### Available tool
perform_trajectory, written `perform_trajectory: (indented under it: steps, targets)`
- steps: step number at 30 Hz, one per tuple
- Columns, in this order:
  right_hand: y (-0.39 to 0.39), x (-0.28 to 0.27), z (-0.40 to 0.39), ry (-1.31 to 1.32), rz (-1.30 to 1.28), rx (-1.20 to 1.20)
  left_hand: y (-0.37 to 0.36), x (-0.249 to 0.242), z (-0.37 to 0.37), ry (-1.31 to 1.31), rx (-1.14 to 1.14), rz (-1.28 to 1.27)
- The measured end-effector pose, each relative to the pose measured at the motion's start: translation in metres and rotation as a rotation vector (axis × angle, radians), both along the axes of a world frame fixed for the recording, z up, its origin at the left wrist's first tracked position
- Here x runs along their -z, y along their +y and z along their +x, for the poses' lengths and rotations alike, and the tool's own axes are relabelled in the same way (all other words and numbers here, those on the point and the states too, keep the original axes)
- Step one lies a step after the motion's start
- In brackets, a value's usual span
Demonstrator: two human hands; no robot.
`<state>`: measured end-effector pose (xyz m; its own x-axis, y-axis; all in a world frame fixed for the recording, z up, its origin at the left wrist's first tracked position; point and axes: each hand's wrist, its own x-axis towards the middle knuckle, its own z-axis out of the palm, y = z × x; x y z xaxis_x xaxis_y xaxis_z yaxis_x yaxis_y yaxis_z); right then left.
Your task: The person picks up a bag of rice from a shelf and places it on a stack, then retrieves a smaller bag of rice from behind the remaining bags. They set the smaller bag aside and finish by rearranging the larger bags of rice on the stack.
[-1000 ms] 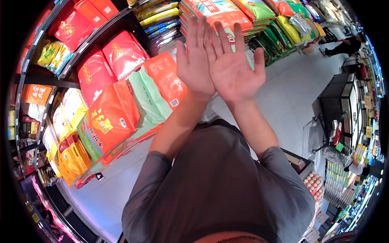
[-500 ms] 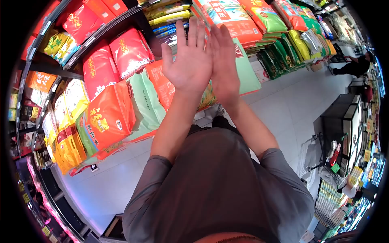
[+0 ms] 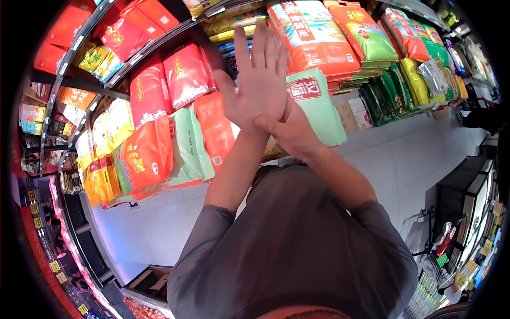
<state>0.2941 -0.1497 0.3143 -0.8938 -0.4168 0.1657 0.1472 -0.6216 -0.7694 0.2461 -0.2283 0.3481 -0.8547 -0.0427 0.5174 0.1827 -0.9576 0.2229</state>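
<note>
My left hand (image 3: 257,87) is raised with its fingers spread and its palm showing, and it holds nothing. My right hand (image 3: 295,134) wraps round the base of the left palm at the wrist, its thumb lying across the front and its other fingers mostly hidden behind. Behind the hands is a display of packed bags. Closest to them are a pale green bag (image 3: 324,114) to the right and an orange-red bag (image 3: 212,119) to the left; both hands appear apart from the bags.
Red bags (image 3: 186,72) and an orange bag (image 3: 143,154) stand on the left of the display. Large rice bags (image 3: 313,40) are stacked at the back. A black display case (image 3: 462,186) is at the right. A person in dark clothing (image 3: 486,117) stands at the far right.
My right hand has moved down from being raised beside the left hand and now grips the left wrist. The left hand stays raised and open. The view has shifted slightly.
</note>
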Motion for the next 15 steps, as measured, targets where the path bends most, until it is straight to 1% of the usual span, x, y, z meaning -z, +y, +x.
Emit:
perform_trajectory:
  steps: [1, 2, 4, 5, 6, 7, 8, 9, 10, 11, 12, 13, 14, 15]
  targets:
    - [0.008, 0.008, -0.001, -0.131, -0.045, -0.051, 0.011, 0.013, 0.001, -0.043, -0.092, -0.142]
    - [0.015, 0.018, -0.001, -0.129, -0.044, -0.048, 0.02, 0.029, 0.001, -0.086, -0.185, -0.283]
    - [0.025, 0.045, -0.005, -0.6, -0.045, -0.099, 0.034, 0.078, 0.001, -0.137, -0.302, -0.443]
    - [0.031, 0.075, -0.008, -0.598, -0.045, -0.102, 0.038, 0.094, 0.006, -0.266, -0.359, -0.645]
    - [0.036, 0.113, -0.01, -0.699, -0.146, -0.203, 0.041, 0.111, 0.011, -0.4, -0.414, -0.848]
    - [0.041, 0.142, -0.013, -0.8, -0.248, -0.305, 0.042, 0.136, 0.013, -0.404, -0.417, -0.85]
    - [0.044, 0.161, -0.014, -0.806, -0.247, -0.311, 0.042, 0.165, 0.015, -0.292, -0.551, -1.206]
    - [0.045, 0.176, -0.013, -0.877, -0.26, -0.308, 0.041, 0.184, 0.019, -0.167, -0.676, -1.565]
    - [0.046, 0.183, -0.014, -0.947, -0.275, -0.305, 0.038, 0.191, 0.021, -0.177, -0.676, -1.573]
    - [0.044, 0.184, -0.016, -0.957, -0.277, -0.315, 0.032, 0.196, 0.022, -0.092, -0.744, -1.7]
    - [0.042, 0.186, -0.017, -1.027, -0.196, -0.221, 0.025, 0.201, 0.025, -0.005, -0.807, -1.826]
    - [0.042, 0.185, -0.019, -1.094, -0.112, -0.125, 0.018, 0.203, 0.027, -0.02, -0.802, -1.836]
    - [0.045, 0.178, -0.023, -1.106, -0.112, -0.134, 0.009, 0.205, 0.026, -0.009, -0.877, -2.0]
    - [0.049, 0.172, -0.029, -1.016, 0.012, -0.161, -0.002, 0.205, 0.024, 0.003, -0.95, -2.164]
